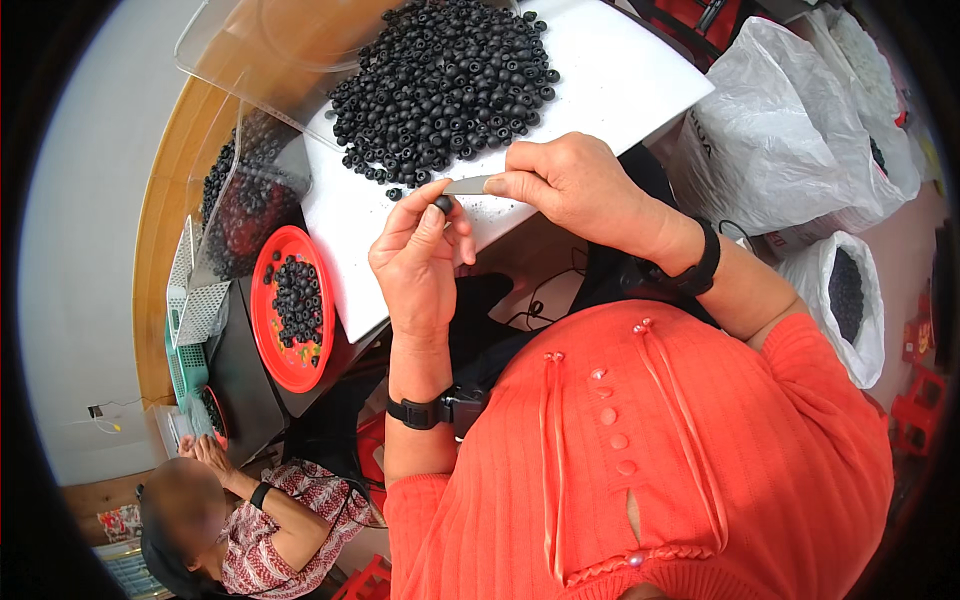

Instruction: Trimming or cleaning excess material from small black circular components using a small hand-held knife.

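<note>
My left hand [412,262] pinches one small round black bead [443,204] between thumb and fingers, with the other fingers curled loosely. In my right hand [577,187] is a small knife [467,186], its narrow grey blade pointing left and lying close to the bead and the left fingertips. The handle is hidden in my fist. Just beyond my hands, a big heap of black beads [440,90], many showing holes, covers much of the white tabletop [345,240]. A few beads lie loose at the heap's near edge, among dark specks.
Left of the tabletop is a red plate [300,378] with black beads. Clear plastic bins [255,35] stand behind it, one holding dark beads. White plastic bags [750,125] and an open bead sack [868,350] are at right. Another person [275,535] sits lower left.
</note>
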A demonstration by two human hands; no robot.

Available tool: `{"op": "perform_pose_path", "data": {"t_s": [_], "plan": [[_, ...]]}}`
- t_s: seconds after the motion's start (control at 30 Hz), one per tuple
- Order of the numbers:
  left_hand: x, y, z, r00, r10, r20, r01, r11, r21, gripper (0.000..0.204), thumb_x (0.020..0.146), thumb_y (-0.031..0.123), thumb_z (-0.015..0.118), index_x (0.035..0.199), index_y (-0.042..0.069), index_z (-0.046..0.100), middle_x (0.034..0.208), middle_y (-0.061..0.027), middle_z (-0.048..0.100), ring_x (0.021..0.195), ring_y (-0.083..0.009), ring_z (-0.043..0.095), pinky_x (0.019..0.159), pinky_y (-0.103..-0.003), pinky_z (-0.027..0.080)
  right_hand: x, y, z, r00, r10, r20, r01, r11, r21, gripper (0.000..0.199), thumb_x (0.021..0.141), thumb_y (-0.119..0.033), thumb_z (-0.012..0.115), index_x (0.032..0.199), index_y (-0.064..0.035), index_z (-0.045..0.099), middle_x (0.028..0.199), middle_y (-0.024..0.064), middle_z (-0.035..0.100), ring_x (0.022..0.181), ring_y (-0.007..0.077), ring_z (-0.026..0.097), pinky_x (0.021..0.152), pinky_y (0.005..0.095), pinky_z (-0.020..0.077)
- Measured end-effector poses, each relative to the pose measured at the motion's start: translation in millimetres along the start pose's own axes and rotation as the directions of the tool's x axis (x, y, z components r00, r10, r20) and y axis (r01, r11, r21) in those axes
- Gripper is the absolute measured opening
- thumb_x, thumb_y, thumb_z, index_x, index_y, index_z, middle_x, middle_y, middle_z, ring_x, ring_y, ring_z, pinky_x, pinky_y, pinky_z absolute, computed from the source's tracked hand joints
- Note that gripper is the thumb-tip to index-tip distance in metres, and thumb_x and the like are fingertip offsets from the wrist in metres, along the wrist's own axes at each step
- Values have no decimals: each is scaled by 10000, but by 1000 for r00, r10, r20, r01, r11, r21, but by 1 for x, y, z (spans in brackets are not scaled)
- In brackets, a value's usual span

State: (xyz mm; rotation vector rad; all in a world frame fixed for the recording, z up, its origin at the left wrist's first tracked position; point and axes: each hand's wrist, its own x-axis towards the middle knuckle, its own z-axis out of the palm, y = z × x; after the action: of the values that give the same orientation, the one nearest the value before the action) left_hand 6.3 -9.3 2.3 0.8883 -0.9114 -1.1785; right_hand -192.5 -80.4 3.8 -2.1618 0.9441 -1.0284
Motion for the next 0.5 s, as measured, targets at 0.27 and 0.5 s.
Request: {"op": "perform_pose_path", "data": {"t_s": [0.27, 0.5], "plan": [[1, 1, 1, 998, -4, 57, 3, 1000, 14, 314, 994, 34, 581, 1283, -83, 615, 960, -130, 660, 742, -183, 632, 572, -284, 530, 1, 1, 1, 1000, -21, -8, 21, 999, -35, 378, 941, -392, 638, 764, -65, 710, 624, 130, 653, 605, 328, 658, 566, 428, 494], [2, -2, -1, 998, -16, 56, 16, 1000, 14, 313, 989, 26, 580, 1276, -94, 615, 970, -143, 661, 780, -190, 633, 585, -300, 547, 0, 6, 4, 998, -59, -34, 59, 998, -10, 325, 949, -328, 663, 772, -56, 665, 611, 144, 587, 555, 324, 589, 533, 404, 434]]}}
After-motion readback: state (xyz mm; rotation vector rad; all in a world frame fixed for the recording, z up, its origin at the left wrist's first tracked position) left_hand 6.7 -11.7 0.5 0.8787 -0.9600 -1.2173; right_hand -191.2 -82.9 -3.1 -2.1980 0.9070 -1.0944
